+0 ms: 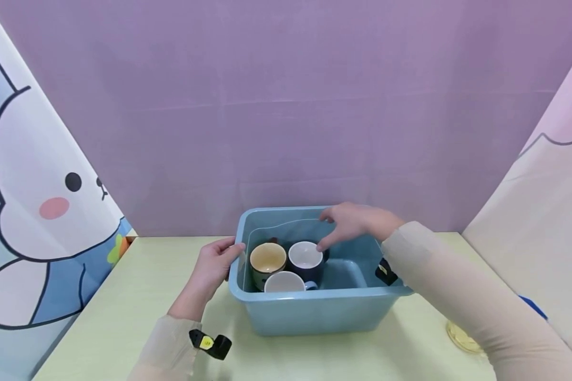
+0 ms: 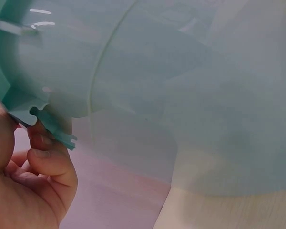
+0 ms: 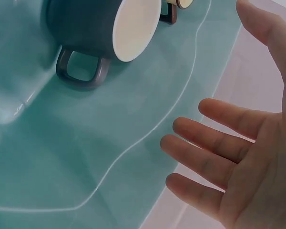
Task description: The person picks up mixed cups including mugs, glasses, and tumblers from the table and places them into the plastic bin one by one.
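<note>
A blue plastic tub (image 1: 314, 315) stands on the table with three mugs inside, towards its left end. One is a dark mug (image 3: 86, 24) with a white inside and a dark handle. Left of it is a mug with a cream inside (image 1: 268, 257), and nearest the front wall sits a mug with a white inside (image 1: 284, 282) and a light blue handle. My left hand (image 1: 213, 267) grips the tub's left rim, thumb on top and fingers curled below. Over the tub, my right hand (image 1: 355, 221) hovers with fingers spread and nothing held, its thumb overlapping the dark mug's rim in the head view.
The pale yellow-green table (image 1: 95, 307) extends on both sides of the tub. A round gold object (image 1: 464, 338) lies at the right, partly behind my right sleeve. Behind the tub rises a purple backdrop (image 1: 286, 116); a printed cartoon panel (image 1: 52, 159) borders the left.
</note>
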Action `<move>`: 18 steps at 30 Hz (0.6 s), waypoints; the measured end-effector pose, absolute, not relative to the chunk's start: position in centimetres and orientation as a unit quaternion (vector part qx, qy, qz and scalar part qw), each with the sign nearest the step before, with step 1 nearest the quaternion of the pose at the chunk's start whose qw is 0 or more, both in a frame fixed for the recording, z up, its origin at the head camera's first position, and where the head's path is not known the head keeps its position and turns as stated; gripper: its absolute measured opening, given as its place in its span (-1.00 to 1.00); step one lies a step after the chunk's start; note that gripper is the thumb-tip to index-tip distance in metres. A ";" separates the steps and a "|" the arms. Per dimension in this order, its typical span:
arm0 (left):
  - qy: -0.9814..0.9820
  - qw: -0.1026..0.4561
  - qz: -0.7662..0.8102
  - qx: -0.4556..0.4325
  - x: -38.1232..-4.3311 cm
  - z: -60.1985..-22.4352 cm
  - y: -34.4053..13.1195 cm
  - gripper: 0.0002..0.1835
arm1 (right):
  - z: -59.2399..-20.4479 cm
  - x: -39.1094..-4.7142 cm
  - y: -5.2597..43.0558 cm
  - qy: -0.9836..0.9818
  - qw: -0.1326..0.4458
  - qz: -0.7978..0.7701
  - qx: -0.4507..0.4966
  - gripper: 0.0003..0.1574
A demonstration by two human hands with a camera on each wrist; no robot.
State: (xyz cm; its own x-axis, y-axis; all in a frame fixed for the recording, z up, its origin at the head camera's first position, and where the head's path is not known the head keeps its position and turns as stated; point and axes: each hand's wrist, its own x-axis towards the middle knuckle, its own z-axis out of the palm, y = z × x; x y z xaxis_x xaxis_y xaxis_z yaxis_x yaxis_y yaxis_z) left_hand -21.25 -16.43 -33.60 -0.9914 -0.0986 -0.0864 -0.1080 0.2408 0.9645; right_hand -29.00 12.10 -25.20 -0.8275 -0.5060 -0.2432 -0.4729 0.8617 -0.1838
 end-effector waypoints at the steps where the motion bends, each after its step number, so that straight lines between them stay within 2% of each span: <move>1: 0.788 0.003 0.612 -0.065 -21.3 -33.6 -16.4 -0.56 | -25.1 -28.9 12.2 0.954 0.142 -0.057 -0.259 0.07; 18: 0.788 0.003 0.613 -0.062 -21.5 -33.9 -16.3 -0.57 | -23.8 -28.2 14.8 0.949 0.156 -0.100 -0.255 0.10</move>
State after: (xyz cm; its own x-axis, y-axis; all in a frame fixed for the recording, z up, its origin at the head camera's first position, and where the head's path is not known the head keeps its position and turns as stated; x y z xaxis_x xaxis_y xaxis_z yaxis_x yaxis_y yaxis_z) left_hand -21.52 -16.26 -33.88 -0.9924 -0.0934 -0.0805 -0.1010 0.2416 0.9651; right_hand -28.24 14.80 -23.77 -0.8211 -0.5154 -0.2453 -0.4532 0.8499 -0.2687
